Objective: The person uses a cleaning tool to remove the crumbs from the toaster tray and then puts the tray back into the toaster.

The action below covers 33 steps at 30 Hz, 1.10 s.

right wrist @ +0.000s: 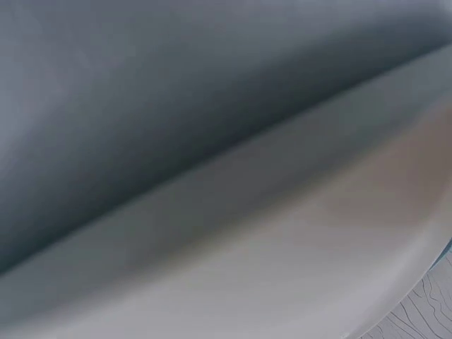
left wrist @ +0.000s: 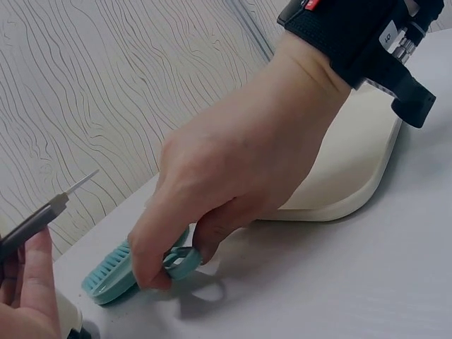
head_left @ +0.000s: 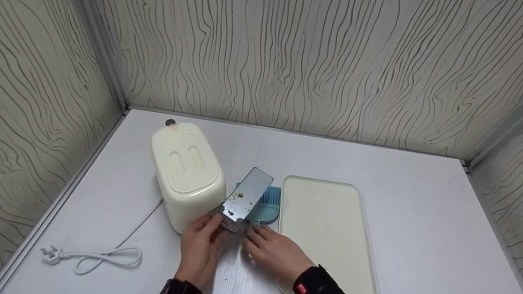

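My left hand [head_left: 201, 248] grips the grey slotted end of a toaster crumb tray [head_left: 252, 187], a flat metal plate with brown crumbs on it. The plate is held up beside the cream toaster [head_left: 188, 170] and partly covers a small teal dustpan [head_left: 268, 211] with a row of ridges. The dustpan lies on the table. In the left wrist view, my right hand [left wrist: 226, 155] pinches the ring [left wrist: 183, 263] at the dustpan's handle end between thumb and fingers. The left hand's fingers [left wrist: 39, 275] show there under the crumb tray's edge.
A shallow cream tray [head_left: 330, 240] lies right of the dustpan, under my right wrist. The toaster's white cord ends in a plug [head_left: 51, 254] at the left. Loose crumbs dot the white table [head_left: 423, 244]. Patterned panels [head_left: 307, 50] enclose the back and sides.
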### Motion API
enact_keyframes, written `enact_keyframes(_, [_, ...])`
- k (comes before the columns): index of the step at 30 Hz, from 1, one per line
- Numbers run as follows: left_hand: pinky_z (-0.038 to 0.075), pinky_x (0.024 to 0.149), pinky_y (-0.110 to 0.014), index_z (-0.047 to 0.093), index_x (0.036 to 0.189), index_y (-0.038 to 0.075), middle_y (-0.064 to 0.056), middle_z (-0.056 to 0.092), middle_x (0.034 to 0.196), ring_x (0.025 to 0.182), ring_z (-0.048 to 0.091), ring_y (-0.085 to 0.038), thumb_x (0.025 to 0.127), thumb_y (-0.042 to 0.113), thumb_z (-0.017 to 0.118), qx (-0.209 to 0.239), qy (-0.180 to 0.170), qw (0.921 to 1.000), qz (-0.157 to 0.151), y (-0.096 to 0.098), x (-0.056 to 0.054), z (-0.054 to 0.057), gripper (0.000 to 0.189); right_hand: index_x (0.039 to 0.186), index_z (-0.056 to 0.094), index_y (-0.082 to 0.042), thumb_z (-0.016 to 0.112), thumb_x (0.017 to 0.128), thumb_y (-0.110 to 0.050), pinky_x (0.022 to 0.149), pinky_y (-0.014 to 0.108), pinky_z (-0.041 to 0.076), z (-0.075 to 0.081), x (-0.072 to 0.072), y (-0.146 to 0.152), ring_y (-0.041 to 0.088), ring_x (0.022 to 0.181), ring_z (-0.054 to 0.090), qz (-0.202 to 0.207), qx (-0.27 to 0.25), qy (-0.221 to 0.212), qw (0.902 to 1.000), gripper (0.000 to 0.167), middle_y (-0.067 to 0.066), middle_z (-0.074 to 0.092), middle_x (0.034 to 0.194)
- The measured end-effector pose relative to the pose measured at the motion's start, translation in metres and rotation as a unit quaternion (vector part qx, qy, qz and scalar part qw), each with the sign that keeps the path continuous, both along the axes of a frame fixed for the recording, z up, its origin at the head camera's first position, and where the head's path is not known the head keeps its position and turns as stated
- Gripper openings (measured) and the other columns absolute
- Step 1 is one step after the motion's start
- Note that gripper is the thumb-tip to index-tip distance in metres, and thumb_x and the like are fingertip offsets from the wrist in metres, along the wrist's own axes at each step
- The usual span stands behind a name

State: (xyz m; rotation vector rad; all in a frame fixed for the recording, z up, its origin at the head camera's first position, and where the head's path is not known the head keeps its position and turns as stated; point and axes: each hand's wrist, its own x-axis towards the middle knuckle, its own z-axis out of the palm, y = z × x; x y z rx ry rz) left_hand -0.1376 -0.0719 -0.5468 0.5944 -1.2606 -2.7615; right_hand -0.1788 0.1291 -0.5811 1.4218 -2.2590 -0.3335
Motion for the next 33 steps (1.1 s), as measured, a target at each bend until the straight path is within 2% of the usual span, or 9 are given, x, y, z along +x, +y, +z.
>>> enact_keyframes(5, [0.056, 0.098, -0.029, 0.047, 0.136, -0.012, -0.015, 0.062, 0.124, 0.107, 0.066, -0.018, 0.104, 0.01, 0.059, -0.001, -0.002, 1.0, -0.002, 0.0, 0.001, 0.0, 0.041, 0.132, 0.061, -0.018, 0.073, 0.091, -0.025, 0.105, 0.032, 0.051, 0.001, 0.001, 0.002, 0.022, 0.123, 0.063, -0.001, 0.001, -0.008, 1.0, 0.043, 0.003, 0.065, 0.134])
enact_keyframes(10, [0.055, 0.099, -0.03, 0.047, 0.136, -0.011, -0.016, 0.061, 0.126, 0.109, 0.065, -0.019, 0.104, 0.01, 0.059, -0.003, -0.005, 1.0, -0.002, 0.0, 0.001, 0.001, 0.041, 0.134, 0.059, -0.018, 0.075, 0.081, -0.003, 0.107, 0.033, 0.05, 0.002, 0.003, 0.005, 0.022, 0.127, 0.06, 0.0, 0.007, -0.015, 0.9999, 0.057, 0.004, 0.062, 0.138])
enact_keyframes(16, [0.056, 0.097, -0.03, 0.049, 0.135, -0.01, -0.014, 0.063, 0.124, 0.107, 0.065, -0.018, 0.103, 0.01, 0.06, -0.009, -0.009, 0.9999, 0.002, 0.0, 0.001, 0.0, 0.039, 0.142, 0.054, -0.015, 0.07, 0.074, 0.01, 0.113, 0.036, 0.045, 0.006, 0.01, 0.013, 0.024, 0.138, 0.051, -0.009, -0.016, -0.086, 0.9961, 0.075, 0.005, 0.054, 0.148])
enact_keyframes(18, [0.056, 0.094, -0.029, 0.049, 0.135, -0.011, -0.014, 0.063, 0.123, 0.105, 0.065, -0.017, 0.103, 0.01, 0.06, -0.012, -0.01, 0.9999, 0.003, 0.0, 0.0, 0.0, 0.04, 0.143, 0.053, -0.014, 0.068, 0.073, 0.011, 0.113, 0.036, 0.045, 0.007, 0.012, 0.016, 0.024, 0.138, 0.051, 0.0, -0.034, -0.092, 0.9952, 0.076, 0.005, 0.055, 0.148])
enact_keyframes(23, [0.057, 0.089, -0.026, 0.048, 0.136, -0.013, -0.015, 0.064, 0.12, 0.1, 0.065, -0.015, 0.104, 0.009, 0.059, -0.021, -0.013, 0.9997, 0.005, 0.0, -0.001, 0.0, 0.041, 0.14, 0.055, -0.013, 0.057, 0.082, 0.009, 0.112, 0.032, 0.045, 0.008, 0.012, 0.024, 0.022, 0.134, 0.055, 0.014, -0.065, -0.071, 0.9952, 0.062, 0.006, 0.059, 0.144])
enact_keyframes(26, [0.057, 0.09, -0.027, 0.047, 0.137, -0.013, -0.015, 0.063, 0.121, 0.1, 0.065, -0.016, 0.104, 0.009, 0.058, -0.022, -0.014, 0.9997, 0.004, 0.0, -0.001, 0.0, 0.041, 0.143, 0.054, -0.005, 0.05, 0.09, 0.007, 0.116, 0.031, 0.04, 0.01, 0.015, 0.027, 0.023, 0.135, 0.054, -0.007, -0.106, -0.164, 0.9807, 0.054, 0.009, 0.057, 0.147])
enact_keyframes(29, [0.057, 0.091, -0.027, 0.048, 0.136, -0.013, -0.015, 0.064, 0.121, 0.1, 0.065, -0.016, 0.103, 0.009, 0.059, -0.021, -0.016, 0.9996, 0.006, 0.0, 0.0, 0.001, 0.04, 0.143, 0.052, -0.002, 0.049, 0.092, 0.006, 0.116, 0.031, 0.039, 0.01, 0.018, 0.029, 0.023, 0.135, 0.053, -0.011, -0.146, -0.203, 0.9681, 0.052, 0.01, 0.055, 0.147])
enact_keyframes(30, [0.057, 0.09, -0.027, 0.048, 0.136, -0.013, -0.015, 0.064, 0.121, 0.1, 0.065, -0.016, 0.103, 0.009, 0.059, -0.022, -0.018, 0.9996, 0.006, 0.0, 0.0, 0.0, 0.04, 0.142, 0.052, -0.002, 0.05, 0.091, 0.005, 0.115, 0.031, 0.04, 0.01, 0.018, 0.03, 0.023, 0.135, 0.053, -0.002, -0.16, -0.201, 0.9665, 0.052, 0.01, 0.056, 0.147])
enact_keyframes(33, [0.057, 0.09, -0.028, 0.05, 0.134, -0.012, -0.015, 0.064, 0.12, 0.1, 0.066, -0.016, 0.103, 0.009, 0.06, -0.021, -0.022, 0.9995, 0.007, 0.0, -0.001, 0.001, 0.039, 0.138, 0.055, -0.008, 0.051, 0.089, 0.002, 0.108, 0.032, 0.048, 0.01, 0.018, 0.033, 0.022, 0.13, 0.057, 0.035, -0.179, -0.11, 0.9769, 0.051, 0.008, 0.06, 0.142])
